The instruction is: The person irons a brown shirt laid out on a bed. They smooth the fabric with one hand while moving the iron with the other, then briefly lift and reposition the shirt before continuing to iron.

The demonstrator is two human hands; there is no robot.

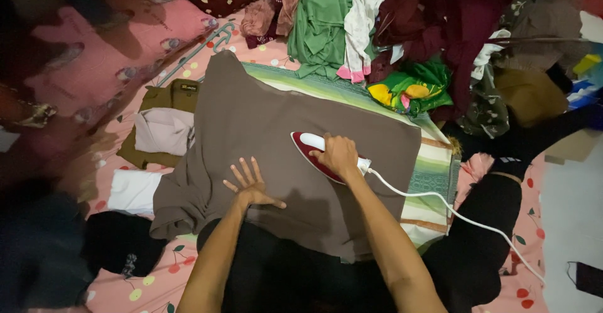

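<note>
A large grey-brown cloth (pixel 270 115) lies spread over a green striped mat (pixel 433 168) on the pink bedding. My right hand (pixel 338 154) grips the white handle of a red and white iron (pixel 311 149), which rests flat on the cloth near its middle. A white cord (pixel 452 212) runs from the iron off to the right. My left hand (pixel 250 184) lies flat on the cloth with fingers spread, just left of the iron.
A heap of mixed clothes (pixel 402 30) fills the top right. Folded garments, olive (pixel 169 96), pale pink (pixel 162 131) and white (pixel 132 190), lie left of the cloth. A hanger (pixel 210 43) lies at top left. Dark garments (pixel 483 237) sit lower right.
</note>
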